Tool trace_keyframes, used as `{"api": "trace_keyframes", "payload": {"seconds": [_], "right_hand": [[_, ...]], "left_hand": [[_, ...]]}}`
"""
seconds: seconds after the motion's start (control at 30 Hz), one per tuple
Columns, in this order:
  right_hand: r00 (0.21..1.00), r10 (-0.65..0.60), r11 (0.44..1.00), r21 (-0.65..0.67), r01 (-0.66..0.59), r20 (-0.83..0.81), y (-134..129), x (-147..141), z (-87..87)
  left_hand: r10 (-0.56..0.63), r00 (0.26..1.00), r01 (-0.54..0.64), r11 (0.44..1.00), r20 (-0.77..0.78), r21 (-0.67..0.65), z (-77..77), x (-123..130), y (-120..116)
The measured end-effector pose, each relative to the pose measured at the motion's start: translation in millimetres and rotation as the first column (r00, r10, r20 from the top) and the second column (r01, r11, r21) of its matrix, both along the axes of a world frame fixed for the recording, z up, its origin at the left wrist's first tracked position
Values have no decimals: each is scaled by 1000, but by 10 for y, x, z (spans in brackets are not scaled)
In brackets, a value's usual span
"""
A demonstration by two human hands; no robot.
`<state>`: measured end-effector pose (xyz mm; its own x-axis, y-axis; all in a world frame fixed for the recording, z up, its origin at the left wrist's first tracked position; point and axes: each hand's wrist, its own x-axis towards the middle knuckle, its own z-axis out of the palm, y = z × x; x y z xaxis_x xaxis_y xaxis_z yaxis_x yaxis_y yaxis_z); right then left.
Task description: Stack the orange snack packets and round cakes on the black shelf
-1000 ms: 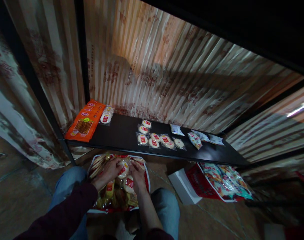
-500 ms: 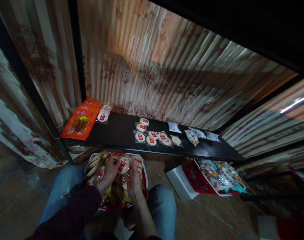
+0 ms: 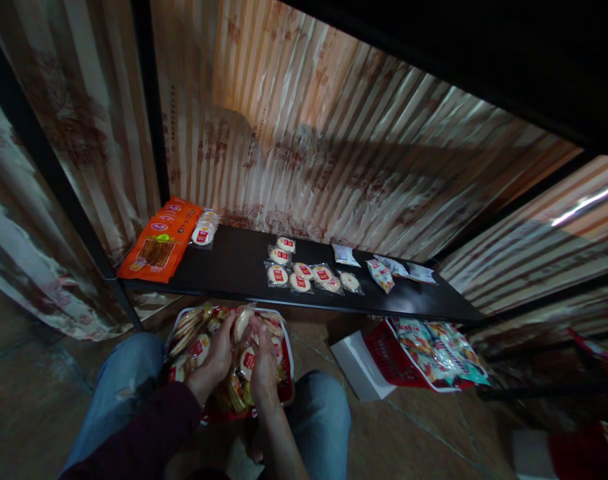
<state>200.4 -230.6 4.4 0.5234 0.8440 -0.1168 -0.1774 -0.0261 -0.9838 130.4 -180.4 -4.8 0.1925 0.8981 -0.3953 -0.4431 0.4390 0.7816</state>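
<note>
Between both hands, above the basket, a round white rice cracker packet [image 3: 242, 323] in clear wrap is held, tilted nearly edge-on. The fingers of my left hand [image 3: 219, 357] close on its left side. My right hand [image 3: 265, 363] grips it from the right, fingertips at the wrapper. Below them a red basket with a white rim [image 3: 291, 363] stands between my knees, filled with more round packets [image 3: 247, 362] and yellowish wrapped snacks [image 3: 237, 393]. Several similar round packets [image 3: 277, 275] lie on the black shelf [image 3: 234, 263] in front.
Orange snack bags [image 3: 159, 243] lie at the shelf's left end beside a few round packets [image 3: 203, 233]. Small white and coloured bags [image 3: 381, 275] lie to the right. A second red basket [image 3: 391, 353] of snack bags leans by a white box [image 3: 361, 370] on the floor.
My hands have turned the rice cracker packet from label-facing to nearly edge-on, raising it slightly. Both hands have come closer together. The view has shifted a little.
</note>
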Motion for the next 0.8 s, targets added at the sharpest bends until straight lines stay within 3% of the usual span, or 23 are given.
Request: {"api": "trace_keyframes", "payload": {"seconds": [0.1,0.37,0.8], "right_hand": [[999,-13,1000,8,13,43,-1,10,38],[968,-38,999,22,34,246,44,-2,84],[870,-4,999,35,-15,492,92,-7,62]], "left_hand": [[89,981,-68,990,172,-122,82,17,33],[135,956,-55,954,261,-294,147,-5,56],[112,934,11,940,340,-341,265,-4,73]]}}
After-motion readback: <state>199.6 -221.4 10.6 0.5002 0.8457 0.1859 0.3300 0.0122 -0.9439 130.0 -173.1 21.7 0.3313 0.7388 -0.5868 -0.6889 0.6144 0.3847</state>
